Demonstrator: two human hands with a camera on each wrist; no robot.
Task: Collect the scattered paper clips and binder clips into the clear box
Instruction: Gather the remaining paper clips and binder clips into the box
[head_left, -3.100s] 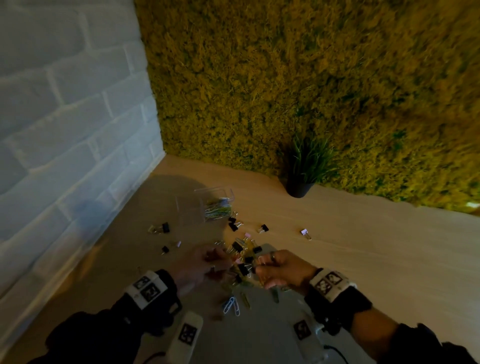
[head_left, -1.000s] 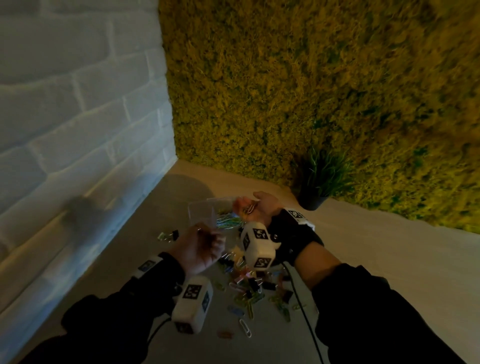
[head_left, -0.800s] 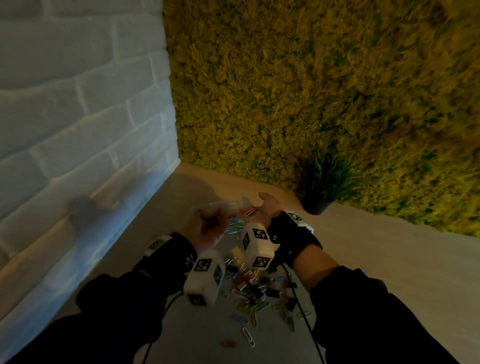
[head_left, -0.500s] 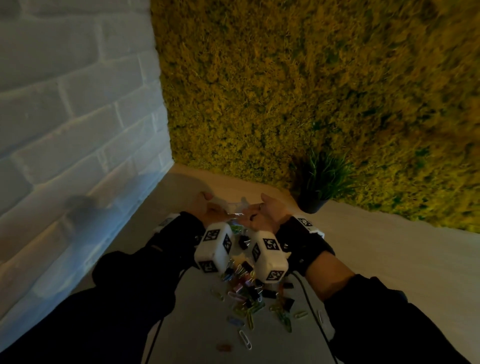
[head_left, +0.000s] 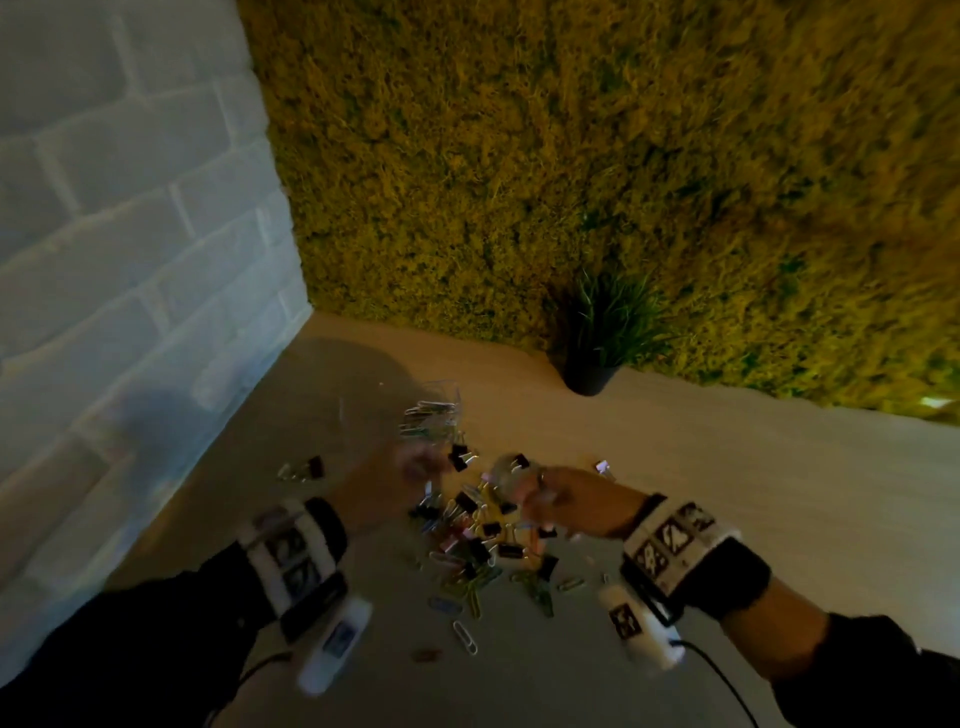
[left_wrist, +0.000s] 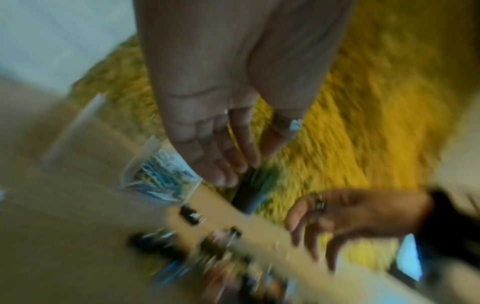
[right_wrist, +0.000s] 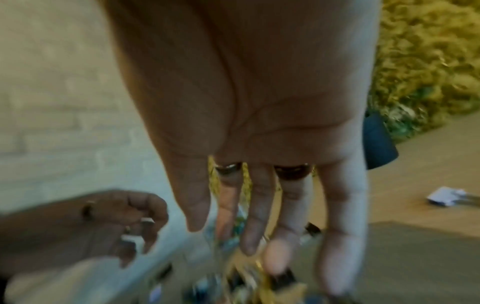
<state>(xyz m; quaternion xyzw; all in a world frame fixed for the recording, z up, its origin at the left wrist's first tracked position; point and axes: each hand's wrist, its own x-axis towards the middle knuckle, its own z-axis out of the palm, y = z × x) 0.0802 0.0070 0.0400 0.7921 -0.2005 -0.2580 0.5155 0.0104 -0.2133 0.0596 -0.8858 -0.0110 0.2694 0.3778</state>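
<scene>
The clear box (head_left: 434, 402) stands on the wooden table near the corner, with coloured paper clips inside; it also shows in the left wrist view (left_wrist: 155, 176). A pile of paper clips and black binder clips (head_left: 478, 545) lies in front of it. My left hand (head_left: 413, 467) hovers just before the box, blurred, with its fingers relaxed and nothing in it (left_wrist: 249, 164). My right hand (head_left: 524, 499) reaches down over the pile with straight fingers, holding nothing (right_wrist: 246, 246).
A white binder clip (head_left: 602, 467) lies apart to the right of the pile. More clips (head_left: 304, 470) lie to the left near the white brick wall (head_left: 130, 260). A potted plant (head_left: 589, 374) stands against the moss wall behind.
Half a second ago both hands were raised together over the box. They have dropped back toward me to the pile, both empty.
</scene>
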